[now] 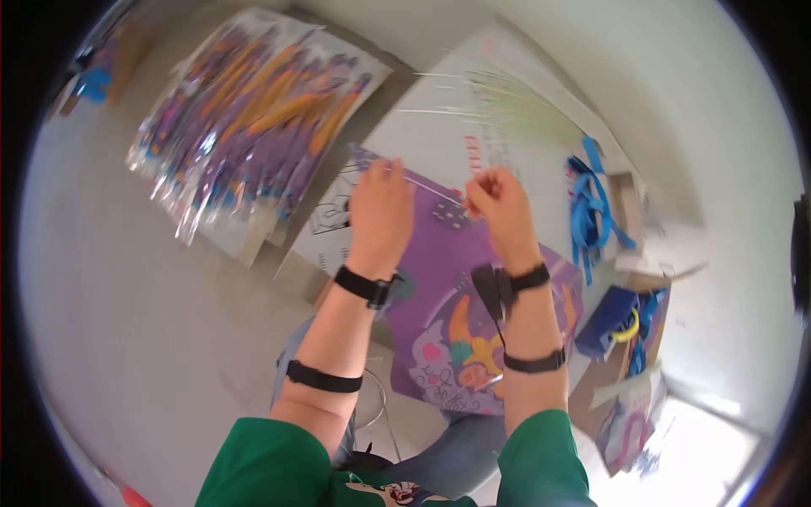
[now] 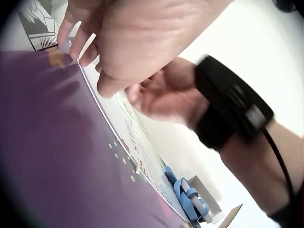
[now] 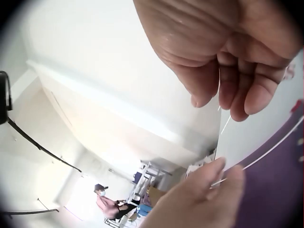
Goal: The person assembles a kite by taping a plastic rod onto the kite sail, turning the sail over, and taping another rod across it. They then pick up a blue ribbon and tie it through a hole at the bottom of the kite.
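A purple printed banner (image 1: 439,253) with cartoon figures hangs over the near side of a white board and down toward the person's lap. Along its top edge runs a thin white rod (image 2: 101,107), with a small pale end piece partway along. At the banner's top left corner, the left hand (image 1: 382,211) pinches the edge and the rod between its fingertips. Raised near the middle of that edge is the right hand (image 1: 505,211), its fingers loosely curled. In the right wrist view a gap shows between the right thumb (image 3: 202,90) and fingers.
Several loose white rods (image 1: 448,110) lie on the white board (image 1: 405,127). Blue straps (image 1: 596,211) sit at its right, near an open carton with a dark blue item (image 1: 606,321). Plastic-wrapped purple and orange pieces (image 1: 253,118) are piled at the left. A seated person (image 3: 107,202) is far behind.
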`<control>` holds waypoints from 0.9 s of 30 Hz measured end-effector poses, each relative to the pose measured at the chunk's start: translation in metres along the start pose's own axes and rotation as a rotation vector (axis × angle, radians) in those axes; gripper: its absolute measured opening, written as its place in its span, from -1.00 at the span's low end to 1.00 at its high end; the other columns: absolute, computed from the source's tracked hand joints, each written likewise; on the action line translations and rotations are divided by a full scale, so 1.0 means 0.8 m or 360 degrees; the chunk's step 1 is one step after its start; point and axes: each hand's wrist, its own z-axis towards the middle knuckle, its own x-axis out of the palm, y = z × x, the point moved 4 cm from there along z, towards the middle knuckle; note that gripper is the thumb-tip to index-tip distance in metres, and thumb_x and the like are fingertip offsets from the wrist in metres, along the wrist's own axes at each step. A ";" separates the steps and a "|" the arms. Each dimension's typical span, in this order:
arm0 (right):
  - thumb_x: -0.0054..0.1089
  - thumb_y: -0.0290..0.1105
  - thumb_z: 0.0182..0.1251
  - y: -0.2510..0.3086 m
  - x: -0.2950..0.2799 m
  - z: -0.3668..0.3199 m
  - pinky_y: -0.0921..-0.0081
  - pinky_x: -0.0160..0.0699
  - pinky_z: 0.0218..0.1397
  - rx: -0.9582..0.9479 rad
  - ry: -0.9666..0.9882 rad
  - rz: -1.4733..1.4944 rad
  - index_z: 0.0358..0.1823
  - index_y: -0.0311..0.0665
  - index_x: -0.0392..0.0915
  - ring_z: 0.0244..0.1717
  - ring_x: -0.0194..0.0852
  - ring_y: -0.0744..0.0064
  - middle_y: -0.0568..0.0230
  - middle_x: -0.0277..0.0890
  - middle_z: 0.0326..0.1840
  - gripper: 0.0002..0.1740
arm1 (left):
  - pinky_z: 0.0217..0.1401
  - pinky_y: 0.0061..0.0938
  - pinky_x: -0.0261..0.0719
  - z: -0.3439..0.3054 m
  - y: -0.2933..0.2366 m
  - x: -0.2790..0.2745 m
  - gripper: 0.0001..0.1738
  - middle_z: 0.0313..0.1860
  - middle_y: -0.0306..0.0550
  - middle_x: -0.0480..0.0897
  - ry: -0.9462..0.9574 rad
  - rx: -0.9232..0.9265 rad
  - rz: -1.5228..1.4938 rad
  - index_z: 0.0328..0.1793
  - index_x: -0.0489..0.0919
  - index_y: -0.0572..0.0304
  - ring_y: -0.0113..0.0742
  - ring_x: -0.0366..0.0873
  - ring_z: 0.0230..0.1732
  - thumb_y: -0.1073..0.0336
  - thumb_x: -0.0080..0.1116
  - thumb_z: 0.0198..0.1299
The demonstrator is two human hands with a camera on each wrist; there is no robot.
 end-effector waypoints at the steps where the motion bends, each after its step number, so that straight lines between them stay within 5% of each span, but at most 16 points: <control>1: 0.20 -0.43 0.37 0.003 -0.024 -0.027 0.65 0.44 -0.37 0.0048 -0.0102 -0.0012 -0.20 -0.32 0.46 -0.41 0.48 0.58 0.30 0.53 -0.38 -0.87 | 0.22 -0.13 0.44 0.001 -0.004 0.002 -0.55 0.20 0.10 0.51 0.0041 0.0067 -0.0037 0.24 0.51 0.27 0.05 0.45 0.20 0.28 0.15 0.24; 6: 0.16 -0.49 0.38 -0.083 -0.222 -0.242 0.68 0.45 -0.38 0.0138 -0.1088 0.0048 -0.17 -0.28 0.52 -0.43 0.46 0.63 0.37 0.52 -0.39 -0.94 | 0.23 -0.14 0.44 -0.002 -0.016 0.009 -0.58 0.17 0.12 0.55 -0.0118 0.0417 0.0196 0.18 0.57 0.28 0.05 0.46 0.20 0.29 0.19 0.21; 8: 0.14 -0.38 0.44 -0.117 -0.301 -0.330 0.70 0.40 -0.34 0.0152 -0.1630 0.0037 -0.13 -0.25 0.51 -0.42 0.40 0.65 0.39 0.50 -0.33 -0.89 | 0.24 -0.13 0.43 -0.005 -0.018 0.020 -0.60 0.18 0.13 0.55 -0.0117 0.0478 0.0173 0.19 0.56 0.26 0.06 0.46 0.20 0.30 0.17 0.24; 11: 0.13 -0.30 0.46 -0.145 -0.381 -0.419 0.70 0.40 -0.36 0.0326 -0.2016 -0.0241 -0.03 -0.23 0.55 -0.42 0.39 0.68 0.44 0.47 -0.29 -0.80 | 0.24 -0.11 0.43 -0.019 -0.050 0.019 -0.61 0.18 0.14 0.54 -0.0035 0.0484 0.0126 0.19 0.57 0.23 0.08 0.45 0.22 0.29 0.14 0.26; 14: 0.13 -0.19 0.44 -0.158 -0.408 -0.431 0.65 0.39 -0.41 0.0420 -0.1861 -0.0432 0.03 -0.19 0.58 -0.46 0.42 0.64 0.46 0.53 -0.33 -0.71 | 0.23 -0.08 0.42 -0.026 -0.068 0.033 -0.62 0.19 0.13 0.53 0.0009 0.0600 0.0104 0.19 0.57 0.20 0.10 0.44 0.23 0.29 0.14 0.26; 20: 0.18 -0.22 0.36 -0.210 -0.426 -0.387 0.46 0.51 -0.30 0.0475 -0.1697 -0.0654 -0.20 -0.28 0.71 -0.38 0.64 0.47 0.29 0.69 -0.46 -0.73 | 0.25 -0.07 0.40 -0.088 -0.131 0.041 -0.62 0.21 0.11 0.51 0.0095 0.1082 0.0029 0.17 0.56 0.20 0.12 0.43 0.22 0.32 0.19 0.21; 24: 0.34 -0.26 0.23 -0.235 -0.426 -0.381 0.50 0.51 -0.32 0.0539 -0.1805 -0.0043 -0.25 -0.30 0.70 -0.43 0.55 0.57 0.34 0.65 -0.46 -0.77 | 0.27 -0.04 0.38 -0.144 -0.158 0.030 -0.63 0.20 0.11 0.51 0.0220 0.1180 0.0004 0.15 0.57 0.20 0.12 0.43 0.22 0.31 0.20 0.20; 27: 0.37 -0.29 0.20 -0.249 -0.422 -0.371 0.62 0.41 -0.53 0.0564 -0.1788 0.0627 -0.34 -0.21 0.65 -0.51 0.43 0.61 0.43 0.57 -0.45 -0.84 | 0.27 -0.03 0.38 -0.195 -0.176 0.014 -0.62 0.20 0.10 0.50 0.0326 0.1238 -0.0003 0.15 0.57 0.19 0.12 0.43 0.23 0.31 0.21 0.19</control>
